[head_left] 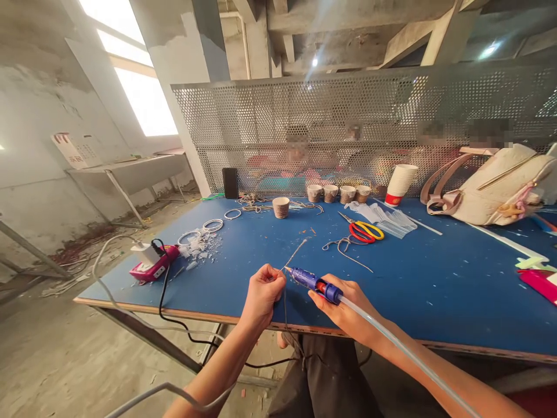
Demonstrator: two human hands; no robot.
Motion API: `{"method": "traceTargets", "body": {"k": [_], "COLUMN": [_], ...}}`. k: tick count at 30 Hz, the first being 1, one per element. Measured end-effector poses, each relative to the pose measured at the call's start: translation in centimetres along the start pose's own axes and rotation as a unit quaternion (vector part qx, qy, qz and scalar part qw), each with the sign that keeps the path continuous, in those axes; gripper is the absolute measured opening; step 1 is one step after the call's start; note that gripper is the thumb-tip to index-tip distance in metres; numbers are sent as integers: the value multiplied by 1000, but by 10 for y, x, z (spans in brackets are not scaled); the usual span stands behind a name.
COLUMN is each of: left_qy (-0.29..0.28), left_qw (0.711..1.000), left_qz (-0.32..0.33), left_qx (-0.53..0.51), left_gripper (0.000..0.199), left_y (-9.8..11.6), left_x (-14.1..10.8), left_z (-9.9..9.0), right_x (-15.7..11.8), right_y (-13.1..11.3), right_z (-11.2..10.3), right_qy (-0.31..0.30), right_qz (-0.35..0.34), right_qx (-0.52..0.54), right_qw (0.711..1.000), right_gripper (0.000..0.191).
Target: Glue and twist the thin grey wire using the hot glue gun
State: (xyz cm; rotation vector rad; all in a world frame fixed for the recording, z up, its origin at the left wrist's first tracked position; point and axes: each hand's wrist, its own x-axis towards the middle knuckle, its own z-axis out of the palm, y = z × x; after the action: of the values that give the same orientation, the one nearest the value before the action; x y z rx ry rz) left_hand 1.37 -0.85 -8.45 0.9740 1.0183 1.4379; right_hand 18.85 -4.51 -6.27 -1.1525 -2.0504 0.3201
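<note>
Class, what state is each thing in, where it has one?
Glue gun: gripped in the right hand.
String: pinched in the left hand.
Scissors: lying on the table, blades too small to judge.
Lone cup: upright.
Cup row: upright.
Paper cups: stacked.
Power strip: adapter plugged in.
Ceiling lamp: lit.

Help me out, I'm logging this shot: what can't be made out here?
All in the head view:
Handle of the glue gun: mostly hidden by the right hand.
Pinched part of the cord: hidden inside the left hand.
Far end of the glue stick: cut off by the bottom edge.
People behind the perforated screen: blurred and broken up by its mesh.
Small print on the printed sheet at left: too small.
</note>
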Motion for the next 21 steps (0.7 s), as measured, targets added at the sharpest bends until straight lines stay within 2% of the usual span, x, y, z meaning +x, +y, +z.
{"method": "traceTargets", "body": {"k": [5,10,15,21], "left_qy": [-2,0,5,11], "left_qw": [1000,1000,1000,999], "left_qz": [4,5,11,32], "left_qx": [2,6,13,27], "left_gripper": [23,22,21,16], "left_y": [-1,-2,-4,-4], "left_x": [0,1,1,-1], "left_z": [0,0,-1,1], "right_x": [1,0,-1,3], "right_y": [0,2,-1,-6], "right_z": [-1,0,-1,-2], "right_qy": [-34,-17,-32,-9], "right_qz": [30,43,59,63], "right_qx": [-13,-4,-41,-50], "right_qw": [999,999,997,997], "right_gripper": [21,21,19,19]}}
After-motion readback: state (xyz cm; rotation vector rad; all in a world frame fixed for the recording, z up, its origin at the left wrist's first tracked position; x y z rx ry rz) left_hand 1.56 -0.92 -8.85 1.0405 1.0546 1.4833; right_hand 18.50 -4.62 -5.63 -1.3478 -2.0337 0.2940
